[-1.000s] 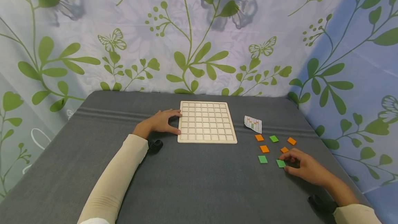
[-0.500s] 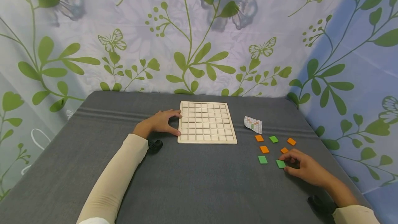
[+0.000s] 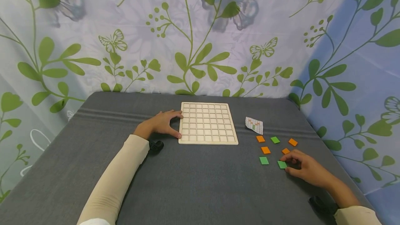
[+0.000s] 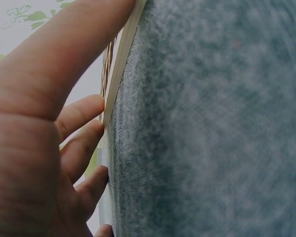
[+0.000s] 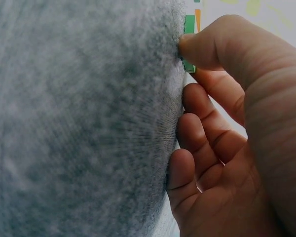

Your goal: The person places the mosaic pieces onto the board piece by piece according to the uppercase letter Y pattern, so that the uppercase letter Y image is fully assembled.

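Nothing much has moved since the earlier frames; both hands sit where they were, and the tiles lie in the same spots. Our right hand (image 3: 307, 169) has its grip on the green tile (image 3: 282, 164): thumb and forefinger curl to its edge, as the wrist view shows at the fingertips (image 5: 197, 47), other fingers tucked loosely against the cloth; we judge it a pinch just forming, tile flat on the surface (image 3: 200, 183), not lifted. Our left hand (image 3: 162, 123) has no closed grip; fingers spread fairly straight, tips touching the left edge of the wooden grid board (image 3: 207, 123), thumb at the near corner, prob. to steady the board so it doesn't slide. Board cells look bare in the head view.

Outward from the right hand: an orange tile (image 3: 285, 150) just beyond the fingers, a second green tile (image 3: 264, 160) to the left, then orange (image 3: 265, 149), orange (image 3: 260, 138), green (image 3: 275, 139) and orange (image 3: 292, 142) farther back; all loose, apart from each other, within easy reach. A small pattern card (image 3: 254, 124) lies between tiles and board, w/ coloured squares facing up, likely kept in sight as a ref. Leaf-print curtain (image 3: 200, 34) behind.
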`<state>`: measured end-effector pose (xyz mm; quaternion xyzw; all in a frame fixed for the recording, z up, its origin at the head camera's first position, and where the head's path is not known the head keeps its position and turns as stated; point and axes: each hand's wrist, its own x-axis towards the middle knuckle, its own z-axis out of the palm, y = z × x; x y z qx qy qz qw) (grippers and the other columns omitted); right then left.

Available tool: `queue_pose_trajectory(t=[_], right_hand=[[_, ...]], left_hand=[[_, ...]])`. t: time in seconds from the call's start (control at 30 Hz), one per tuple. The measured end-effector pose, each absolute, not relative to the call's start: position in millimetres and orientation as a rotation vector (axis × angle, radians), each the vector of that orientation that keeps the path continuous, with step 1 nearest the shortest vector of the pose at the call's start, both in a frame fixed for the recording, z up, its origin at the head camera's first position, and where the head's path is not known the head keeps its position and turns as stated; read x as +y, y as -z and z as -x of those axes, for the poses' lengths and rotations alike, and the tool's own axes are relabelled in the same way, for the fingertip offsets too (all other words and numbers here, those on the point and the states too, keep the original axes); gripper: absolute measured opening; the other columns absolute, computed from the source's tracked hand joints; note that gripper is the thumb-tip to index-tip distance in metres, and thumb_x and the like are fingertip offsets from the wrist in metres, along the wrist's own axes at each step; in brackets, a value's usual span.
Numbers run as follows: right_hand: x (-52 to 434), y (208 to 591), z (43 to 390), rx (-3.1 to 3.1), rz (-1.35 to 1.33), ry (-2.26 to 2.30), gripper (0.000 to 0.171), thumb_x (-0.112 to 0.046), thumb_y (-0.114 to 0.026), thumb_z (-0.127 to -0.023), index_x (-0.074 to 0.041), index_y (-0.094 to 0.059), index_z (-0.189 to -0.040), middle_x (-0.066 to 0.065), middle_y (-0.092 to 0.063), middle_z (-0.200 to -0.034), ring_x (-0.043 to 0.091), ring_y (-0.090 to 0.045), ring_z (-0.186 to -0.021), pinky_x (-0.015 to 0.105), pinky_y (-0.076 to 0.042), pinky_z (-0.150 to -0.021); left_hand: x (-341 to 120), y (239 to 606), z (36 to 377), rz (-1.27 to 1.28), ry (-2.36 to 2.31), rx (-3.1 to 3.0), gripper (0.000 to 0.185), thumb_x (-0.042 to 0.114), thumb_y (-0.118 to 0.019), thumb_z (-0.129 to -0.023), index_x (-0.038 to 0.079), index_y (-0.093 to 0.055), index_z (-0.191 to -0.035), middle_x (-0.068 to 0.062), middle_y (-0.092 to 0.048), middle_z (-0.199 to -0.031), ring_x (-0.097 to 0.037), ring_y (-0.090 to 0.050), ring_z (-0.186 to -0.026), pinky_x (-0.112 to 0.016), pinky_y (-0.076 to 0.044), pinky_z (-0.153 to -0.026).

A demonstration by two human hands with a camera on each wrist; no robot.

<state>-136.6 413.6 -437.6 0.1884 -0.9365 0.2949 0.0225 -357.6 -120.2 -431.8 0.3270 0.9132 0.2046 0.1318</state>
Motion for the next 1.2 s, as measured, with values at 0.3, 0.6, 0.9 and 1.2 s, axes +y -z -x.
queue_pose_trajectory(t=[0.3,0.6,0.9,1.2], right_hand=[[412.4,436.7,136.0,-2.899,-0.588,-0.914,0.030,-0.003,-0.081,-0.085,-0.012,-0.069,-0.111,-0.003,-0.058,-0.101,0.008,-0.049,-0.082,0.027,-0.044,-0.065],[409.7,431.2,142.9,-2.915,-0.649,-0.948,0.029,-0.002,-0.081,-0.085,-0.007,-0.068,-0.110,-0.001,-0.061,-0.100,0.006,-0.055,-0.080,0.027,-0.048,-0.063],[386.2,413.1,168.8,-2.852,-0.819,-0.863,0.031,-0.001,-0.079,-0.086,-0.014,-0.067,-0.111,-0.006,-0.063,-0.101,0.008,-0.058,-0.084,0.028,-0.053,-0.065],[328.4,412.5,217.3,-2.875,-1.024,-0.955,0.023,-0.005,-0.073,-0.093,-0.013,-0.066,-0.114,-0.003,-0.060,-0.101,0.012,-0.055,-0.085,0.030,-0.051,-0.068]], left_hand=[[-121.6,432.5,356.7,-0.942,-0.585,2.649,0.094,0.064,-0.082,-0.075,0.020,-0.048,-0.150,-0.004,-0.027,-0.165,-0.032,-0.015,-0.153,-0.066,-0.003,-0.116],[-119.0,429.6,355.4,-0.920,-0.577,2.649,0.094,0.063,-0.082,-0.075,0.019,-0.048,-0.150,-0.004,-0.027,-0.165,-0.032,-0.015,-0.153,-0.067,-0.003,-0.116],[-116.2,425.7,354.8,-0.916,-0.566,2.638,0.094,0.060,-0.083,-0.076,0.016,-0.047,-0.150,-0.005,-0.029,-0.164,-0.029,-0.020,-0.152,-0.068,-0.006,-0.116],[-115.7,424.2,353.4,-0.937,-0.550,2.627,0.091,0.057,-0.083,-0.078,0.017,-0.046,-0.151,-0.005,-0.027,-0.165,-0.029,-0.021,-0.151,-0.069,-0.006,-0.115]])
